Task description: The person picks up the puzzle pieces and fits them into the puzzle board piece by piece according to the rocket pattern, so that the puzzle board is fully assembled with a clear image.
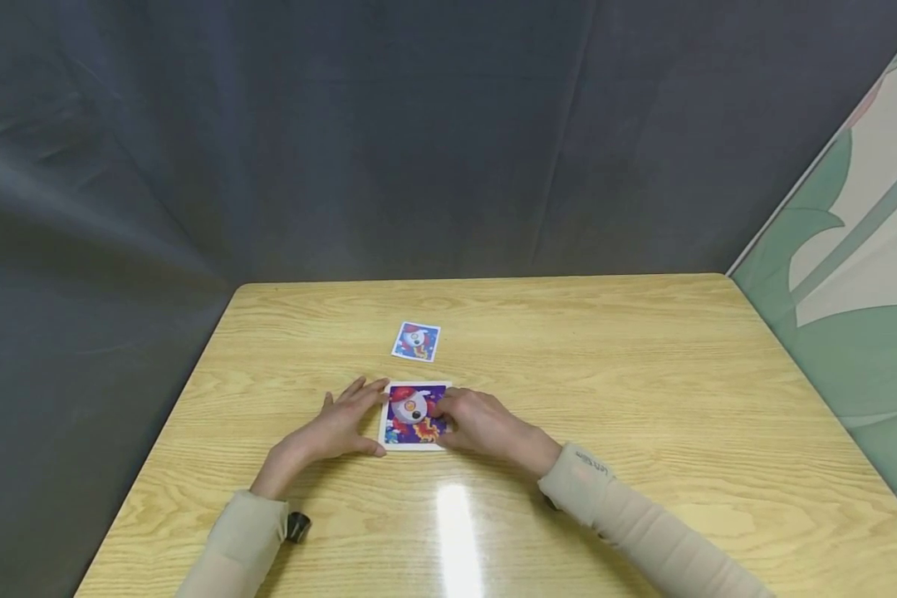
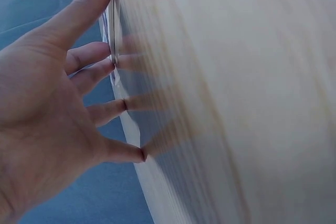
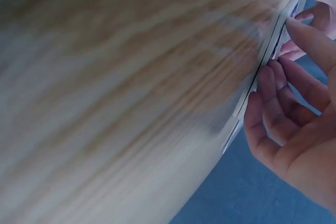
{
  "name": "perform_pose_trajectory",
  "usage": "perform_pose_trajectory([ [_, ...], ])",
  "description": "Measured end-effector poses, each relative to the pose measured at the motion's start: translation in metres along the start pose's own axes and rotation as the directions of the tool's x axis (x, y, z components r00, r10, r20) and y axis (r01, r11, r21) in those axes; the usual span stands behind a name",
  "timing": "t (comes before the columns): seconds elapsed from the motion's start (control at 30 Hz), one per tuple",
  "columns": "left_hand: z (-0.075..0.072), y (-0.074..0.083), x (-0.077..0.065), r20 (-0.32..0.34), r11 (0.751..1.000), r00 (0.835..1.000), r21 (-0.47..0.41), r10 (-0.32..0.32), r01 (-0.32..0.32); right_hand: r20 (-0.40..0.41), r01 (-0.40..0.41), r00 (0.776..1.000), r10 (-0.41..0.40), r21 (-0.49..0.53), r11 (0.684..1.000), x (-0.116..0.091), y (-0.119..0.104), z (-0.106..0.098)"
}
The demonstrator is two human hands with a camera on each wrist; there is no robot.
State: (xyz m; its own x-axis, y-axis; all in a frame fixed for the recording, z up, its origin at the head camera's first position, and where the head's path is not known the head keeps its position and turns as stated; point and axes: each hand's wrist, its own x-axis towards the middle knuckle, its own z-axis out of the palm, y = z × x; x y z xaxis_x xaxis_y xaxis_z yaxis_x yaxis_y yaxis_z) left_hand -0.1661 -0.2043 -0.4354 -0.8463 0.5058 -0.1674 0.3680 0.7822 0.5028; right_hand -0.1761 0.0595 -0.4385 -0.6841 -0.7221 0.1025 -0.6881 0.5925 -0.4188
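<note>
A square picture board [image 1: 411,415] with a white border lies flat on the table, showing a pale round figure, red shapes and yellow flames on purple. My left hand [image 1: 341,423] is at its left side, fingers spread, with fingertips along that edge. In the left wrist view, fingertips of the left hand [image 2: 52,93] meet the tabletop. Bent fingers of my right hand [image 1: 482,422] grip the board's right side and overlap the picture. The right wrist view has the thumb and fingers of the right hand [image 3: 299,108] against the board's edge [image 3: 262,59]; its right part is hidden.
A smaller card [image 1: 416,341] with a similar picture lies just behind the board. The wooden table [image 1: 605,349] has a dark curtain [image 1: 419,141] at its back and left, and a floral panel [image 1: 860,274] on the right. Light glares off the table's front.
</note>
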Motion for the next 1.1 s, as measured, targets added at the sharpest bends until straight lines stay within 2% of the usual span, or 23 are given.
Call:
perform_pose_trajectory([
  [0.2, 0.001, -0.001, 0.001, 0.0, 1.0, 1.0, 0.003, -0.007, 0.007, 0.009, -0.054, 0.999, 0.053, 0.067, 0.996, 0.001, -0.002, 0.0],
  [0.4, 0.001, -0.001, 0.001, 0.001, 1.0, 1.0, -0.005, -0.007, 0.007, -0.011, -0.064, 0.998, 0.065, 0.068, 0.996, 0.001, -0.004, 0.001],
  [0.53, 0.002, -0.002, 0.001, 0.003, 1.0, 1.0, -0.005, -0.011, 0.011, -0.03, -0.047, 0.998, 0.048, 0.021, 0.999, -0.001, -0.005, 0.003],
  [0.8, 0.002, -0.001, 0.001, 0.004, 1.0, 1.0, -0.004, -0.018, 0.018, -0.076, 0.035, 0.996, -0.043, -0.11, 0.993, -0.005, -0.009, 0.006],
  [1.1, 0.001, 0.0, 0.0, 0.001, 1.0, 1.0, -0.008, -0.014, 0.014, -0.101, 0.025, 0.994, -0.037, -0.123, 0.992, -0.006, -0.014, 0.007],
])
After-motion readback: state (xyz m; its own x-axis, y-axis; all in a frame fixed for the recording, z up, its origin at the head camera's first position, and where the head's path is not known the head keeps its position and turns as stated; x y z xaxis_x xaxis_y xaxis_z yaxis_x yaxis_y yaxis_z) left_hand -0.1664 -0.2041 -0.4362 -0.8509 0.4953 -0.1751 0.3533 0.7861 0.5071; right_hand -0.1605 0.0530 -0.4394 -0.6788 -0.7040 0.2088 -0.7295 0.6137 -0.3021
